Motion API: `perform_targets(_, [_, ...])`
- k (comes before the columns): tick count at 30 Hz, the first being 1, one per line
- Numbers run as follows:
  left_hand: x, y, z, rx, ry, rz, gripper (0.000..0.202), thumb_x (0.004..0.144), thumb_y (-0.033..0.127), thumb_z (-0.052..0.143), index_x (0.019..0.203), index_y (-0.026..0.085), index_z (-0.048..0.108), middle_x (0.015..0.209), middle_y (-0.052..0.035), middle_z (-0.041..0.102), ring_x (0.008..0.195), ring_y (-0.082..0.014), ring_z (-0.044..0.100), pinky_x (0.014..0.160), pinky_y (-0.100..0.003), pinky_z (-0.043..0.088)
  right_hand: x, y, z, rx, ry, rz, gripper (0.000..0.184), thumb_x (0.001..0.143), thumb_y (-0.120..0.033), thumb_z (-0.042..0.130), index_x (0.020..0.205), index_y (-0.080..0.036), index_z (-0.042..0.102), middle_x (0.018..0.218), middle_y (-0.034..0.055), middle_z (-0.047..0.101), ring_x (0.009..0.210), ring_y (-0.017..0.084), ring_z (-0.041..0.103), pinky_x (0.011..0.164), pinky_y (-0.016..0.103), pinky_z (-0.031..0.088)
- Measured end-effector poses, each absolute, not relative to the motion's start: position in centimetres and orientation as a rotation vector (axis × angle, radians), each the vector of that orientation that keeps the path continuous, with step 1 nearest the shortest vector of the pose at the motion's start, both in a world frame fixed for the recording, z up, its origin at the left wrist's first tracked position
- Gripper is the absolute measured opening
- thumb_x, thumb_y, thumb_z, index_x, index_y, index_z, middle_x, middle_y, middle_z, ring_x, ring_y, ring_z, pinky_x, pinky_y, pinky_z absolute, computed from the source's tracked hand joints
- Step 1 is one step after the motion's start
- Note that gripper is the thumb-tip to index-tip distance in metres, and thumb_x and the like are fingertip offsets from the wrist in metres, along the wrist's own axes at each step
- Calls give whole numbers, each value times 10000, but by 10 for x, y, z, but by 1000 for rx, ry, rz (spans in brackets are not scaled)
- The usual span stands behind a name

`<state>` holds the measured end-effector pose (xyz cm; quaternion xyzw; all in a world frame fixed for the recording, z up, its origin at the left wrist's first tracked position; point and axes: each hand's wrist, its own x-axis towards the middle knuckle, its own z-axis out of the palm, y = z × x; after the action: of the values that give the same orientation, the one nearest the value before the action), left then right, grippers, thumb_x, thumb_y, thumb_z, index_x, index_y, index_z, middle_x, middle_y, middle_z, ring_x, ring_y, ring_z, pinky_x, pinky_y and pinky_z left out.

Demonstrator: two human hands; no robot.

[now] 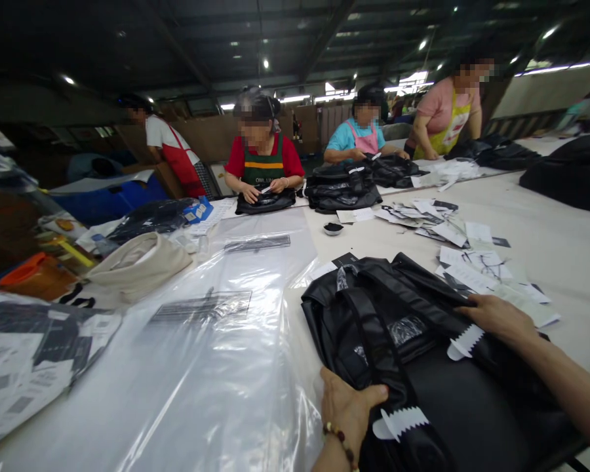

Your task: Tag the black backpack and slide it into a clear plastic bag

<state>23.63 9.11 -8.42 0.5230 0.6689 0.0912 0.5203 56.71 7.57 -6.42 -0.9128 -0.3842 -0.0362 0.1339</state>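
A black backpack lies on the table in front of me, its shoulder straps facing up. Bits of clear plastic wrap cover parts near its top handle. White toothed clips sit on the straps, one strap clip near my left hand and another clip beside my right hand. My left thumb presses on the left strap while the fingers hold the bag's left side, partly hidden. The right hand grips the other side of the backpack by the right strap, its fingertips on the black material.
Clear plastic bags spread over the table to my left. A beige bag stands beyond them. Paper tags are strewn at the right, near a small dish of black bits. Several co-workers handle black bags across the table.
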Motion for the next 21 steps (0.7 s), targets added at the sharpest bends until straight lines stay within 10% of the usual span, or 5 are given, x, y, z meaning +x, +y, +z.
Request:
perform_targets(6, [227, 80, -75, 1297, 1619, 364, 749, 555, 337, 715, 1151, 96, 330, 1122, -178, 560, 1030, -275, 555, 873, -324, 415, 493, 65, 17, -2777, -1298, -275, 218, 807, -402, 523, 715, -208, 563, 821, 63, 604, 683, 180, 516, 580, 274, 306])
perform_targets(12, [204, 75, -43, 1314, 1641, 506, 850, 547, 294, 742, 1229, 106, 271, 1075, -157, 596, 986, -277, 584, 832, -323, 433, 416, 52, 79, -2309, -1562, -909, 305, 803, -424, 458, 579, -218, 442, 635, 6, 502, 633, 172, 481, 542, 266, 287])
perform_targets(21, [52, 80, 71, 1759, 1753, 699, 862, 477, 395, 795, 1182, 182, 346, 1032, -77, 612, 928, -250, 598, 746, -301, 441, 305, -2, 144, -2062, -1248, -431, 513, 709, -674, 387, 495, -209, 360, 517, -29, 362, 525, 112, 348, 519, 268, 235])
